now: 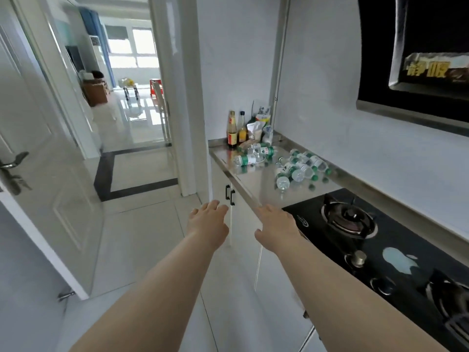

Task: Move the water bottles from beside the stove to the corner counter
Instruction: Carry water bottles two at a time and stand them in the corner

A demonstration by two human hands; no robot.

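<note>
Several water bottles (299, 168) lie tipped in a heap well ahead of my right hand (276, 229), just past the stove (380, 237) on that hand's right. A few more lie farther out, near the sauce bottles (236, 130). My left hand (208, 222) and right are both empty, fingers spread. Looks like the approach step; next I'd reach farther and grip one from the near heap.

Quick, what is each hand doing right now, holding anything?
Left hand: open, fingers straight, holding nothing.
Right hand: open, fingers straight, holding nothing.
</note>
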